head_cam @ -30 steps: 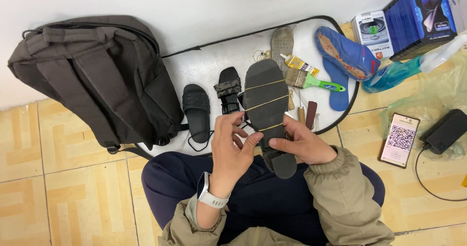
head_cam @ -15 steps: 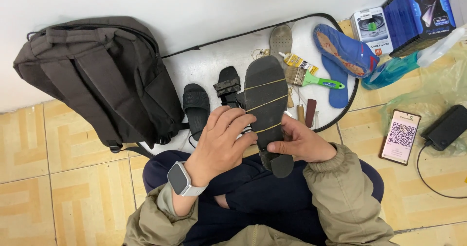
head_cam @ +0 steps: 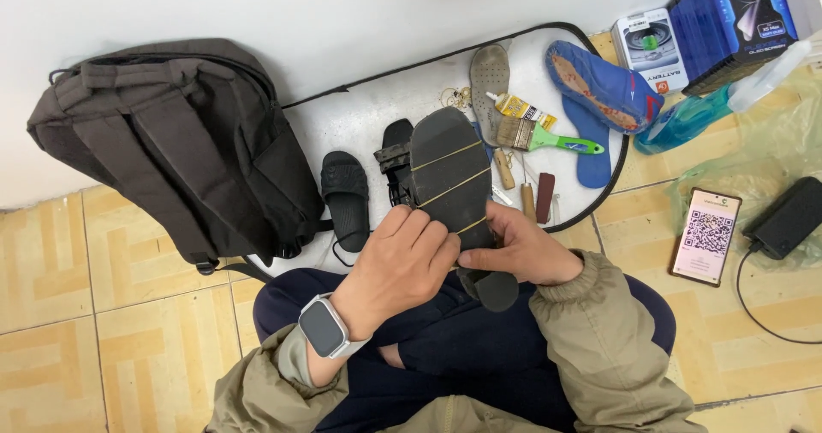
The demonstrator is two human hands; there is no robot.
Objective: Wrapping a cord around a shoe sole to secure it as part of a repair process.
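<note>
A black sandal [head_cam: 452, 176] is turned sole up over my lap, with several yellow rubber bands stretched across its sole. My right hand [head_cam: 524, 250] grips the sandal's right edge near the heel. My left hand [head_cam: 401, 262], with a smartwatch on the wrist, lies over the left edge, its fingers pressing on the sole beside the lowest band. Another black sandal [head_cam: 346, 192] lies on the white mat [head_cam: 360, 116] to the left. A third one [head_cam: 394, 142] is partly hidden behind the held sandal.
A black backpack [head_cam: 180, 142] leans at the left. On the mat are a green-handled brush [head_cam: 548, 138], a glue tube [head_cam: 514, 106], a grey insole [head_cam: 490, 74] and blue insoles [head_cam: 604, 86]. Boxes [head_cam: 728, 18], a phone [head_cam: 706, 234] and a black charger [head_cam: 788, 217] sit right.
My left hand has come down from above the sandal and turned palm down onto its left edge. The sandal has stayed nearly in place.
</note>
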